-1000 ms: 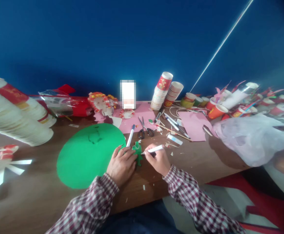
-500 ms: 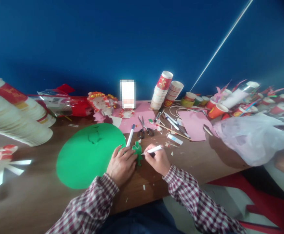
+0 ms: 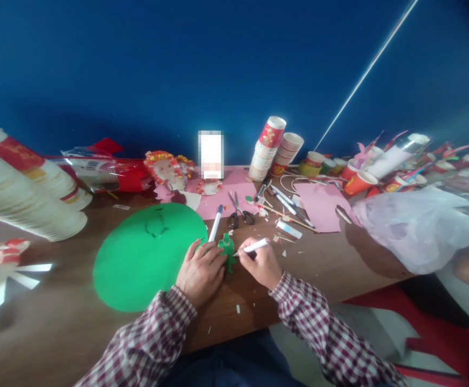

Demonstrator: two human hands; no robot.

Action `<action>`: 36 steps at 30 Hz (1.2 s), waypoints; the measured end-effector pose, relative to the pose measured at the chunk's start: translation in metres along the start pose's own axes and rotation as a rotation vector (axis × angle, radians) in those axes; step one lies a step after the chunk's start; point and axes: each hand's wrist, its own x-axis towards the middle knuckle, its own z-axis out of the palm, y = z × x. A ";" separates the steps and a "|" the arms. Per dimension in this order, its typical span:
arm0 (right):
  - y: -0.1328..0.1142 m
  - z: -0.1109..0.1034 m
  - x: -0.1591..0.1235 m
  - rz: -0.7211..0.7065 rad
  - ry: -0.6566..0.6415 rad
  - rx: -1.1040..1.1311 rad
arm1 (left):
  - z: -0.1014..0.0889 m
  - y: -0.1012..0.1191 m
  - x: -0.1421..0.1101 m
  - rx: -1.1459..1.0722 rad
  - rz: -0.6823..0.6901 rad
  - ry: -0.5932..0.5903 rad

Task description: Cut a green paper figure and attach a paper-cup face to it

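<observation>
My right hand (image 3: 260,263) is closed around a white marker pen (image 3: 255,245), its tip at the right edge of a small green paper cutout (image 3: 228,250). White lines show on the cutout's upper part. Flat on the table, fingers stretched out, my left hand (image 3: 202,271) touches the cutout's left side with its fingertips. Under and beside that hand lies a large round green sheet (image 3: 137,269) with a dark outline drawn near its top. A white pen with a blue cap (image 3: 216,223) rests just beyond my left fingers. Black-handled scissors (image 3: 240,215) lie partly open behind the cutout.
Stacked paper cups (image 3: 28,193) lean at the left, and more cup stacks (image 3: 266,150) stand at the back. Pink paper (image 3: 318,207), several pens (image 3: 288,201) and scraps lie right of centre. A white plastic bag (image 3: 419,231) sits at the right.
</observation>
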 end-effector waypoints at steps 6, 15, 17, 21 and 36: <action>0.001 0.000 0.000 -0.004 -0.006 0.003 | -0.001 0.001 0.001 0.002 -0.003 -0.009; 0.001 0.000 -0.001 0.014 -0.008 0.016 | 0.000 0.000 0.000 0.007 0.008 0.009; 0.001 0.000 0.000 0.015 -0.003 0.022 | -0.001 0.001 0.000 0.006 0.008 0.010; 0.001 0.000 0.000 -0.002 -0.009 0.025 | -0.001 0.001 -0.001 0.004 0.004 -0.004; 0.002 0.000 0.000 -0.005 -0.008 0.021 | 0.000 0.000 0.000 0.009 0.013 -0.001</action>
